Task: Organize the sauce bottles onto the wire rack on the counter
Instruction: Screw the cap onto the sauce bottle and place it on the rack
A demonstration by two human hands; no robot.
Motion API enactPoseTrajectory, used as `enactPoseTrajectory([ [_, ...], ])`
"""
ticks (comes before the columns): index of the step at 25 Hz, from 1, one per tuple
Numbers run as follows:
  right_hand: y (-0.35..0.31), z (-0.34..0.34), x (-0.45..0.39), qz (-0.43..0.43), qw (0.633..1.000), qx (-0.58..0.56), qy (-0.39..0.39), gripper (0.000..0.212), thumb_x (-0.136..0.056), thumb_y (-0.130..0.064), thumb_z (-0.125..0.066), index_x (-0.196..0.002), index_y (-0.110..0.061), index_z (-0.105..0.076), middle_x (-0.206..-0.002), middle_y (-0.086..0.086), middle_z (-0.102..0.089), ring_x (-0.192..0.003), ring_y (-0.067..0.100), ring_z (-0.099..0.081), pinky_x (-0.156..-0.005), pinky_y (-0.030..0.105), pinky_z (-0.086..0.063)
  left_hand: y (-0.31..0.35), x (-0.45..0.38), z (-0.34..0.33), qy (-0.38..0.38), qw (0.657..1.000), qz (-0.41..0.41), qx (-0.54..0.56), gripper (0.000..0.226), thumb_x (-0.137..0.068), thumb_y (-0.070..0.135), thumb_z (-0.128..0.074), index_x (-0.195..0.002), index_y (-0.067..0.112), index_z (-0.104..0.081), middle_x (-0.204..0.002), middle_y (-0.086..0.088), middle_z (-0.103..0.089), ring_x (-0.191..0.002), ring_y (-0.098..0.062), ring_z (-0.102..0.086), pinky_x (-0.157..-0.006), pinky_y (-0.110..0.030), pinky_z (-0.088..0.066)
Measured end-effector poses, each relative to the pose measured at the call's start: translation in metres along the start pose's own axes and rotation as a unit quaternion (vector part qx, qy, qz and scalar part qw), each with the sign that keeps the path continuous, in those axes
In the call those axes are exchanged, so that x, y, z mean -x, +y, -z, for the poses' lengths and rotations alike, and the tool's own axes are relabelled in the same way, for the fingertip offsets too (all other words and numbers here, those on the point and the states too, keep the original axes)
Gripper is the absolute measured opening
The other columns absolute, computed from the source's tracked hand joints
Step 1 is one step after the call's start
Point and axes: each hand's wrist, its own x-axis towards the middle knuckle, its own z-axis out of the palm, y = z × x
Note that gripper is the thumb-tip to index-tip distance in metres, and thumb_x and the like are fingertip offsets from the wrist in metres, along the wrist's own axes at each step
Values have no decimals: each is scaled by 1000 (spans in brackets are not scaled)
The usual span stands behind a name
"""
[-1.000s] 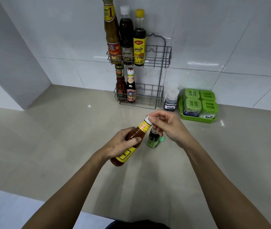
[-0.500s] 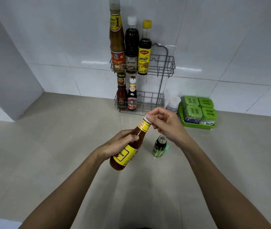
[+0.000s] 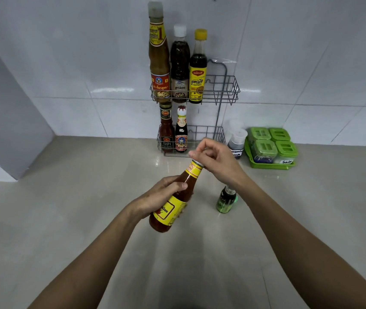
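Above the counter's middle, a chili sauce bottle (image 3: 173, 199) tilts toward the rack.

Since a second ago the left hand (image 3: 162, 197) has lifted it closer to the wire rack (image 3: 222, 90) at the back edge; fingers wrap its body, right hand (image 3: 215, 160) fingertips still pinch the cap. Shelving looks next; the small green bottle (image 3: 226, 200) waits.

Both wire rack (image 3: 226, 90) tiers lie free right of their bottles (image 3: 178, 70).
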Motion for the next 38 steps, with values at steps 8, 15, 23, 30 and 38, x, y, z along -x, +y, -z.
enactPoseTrajectory([
  [8,18,-11,-18,-147,969,166,110,36,-80,-36,-68,-59,-20,-44,-55,-7,-47,-56,12,-43,-61,32,-36,-7,-15,2,163,952,-55,-252,41,-67,54,-59,-85,17,-57,-73,-6,-63,-62,-16,-57,-64,-43,-52],
  [15,7,-4,-5,-16,999,28,31,34,-89,-35,-65,-77,-6,-49,-48,4,-42,-49,19,-36,-53,28,-31,0,-15,12,-42,999,19,10,41,-81,42,-62,-99,6,-57,-81,-16,-63,-61,-27,-62,-61,-35,-52],
  [23,12,-4,-19,-194,950,224,102,38,-81,-45,-65,-63,-22,-42,-64,-6,-48,-66,15,-46,-61,31,-35,-10,-21,-12,216,919,-58,-325,31,-72,53,-58,-77,23,-48,-66,-2,-59,-61,-22,-57,-58,-35,-48],
  [30,4,3,-7,-40,998,35,38,33,-86,-37,-68,-77,-10,-50,-41,-8,-47,-44,7,-35,-48,22,-29,11,-15,2,30,999,-7,-34,16,-90,30,-57,-96,15,-59,-81,-15,-63,-64,-27,-63,-62,-35,-53],
  [38,10,-1,-27,-142,974,122,125,42,-78,-47,-72,-62,-20,-45,-57,-7,-46,-55,9,-42,-54,27,-33,-6,-34,-7,214,937,-82,-263,36,-70,59,-57,-81,25,-50,-67,0,-57,-61,-23,-57,-61,-42,-51],
])
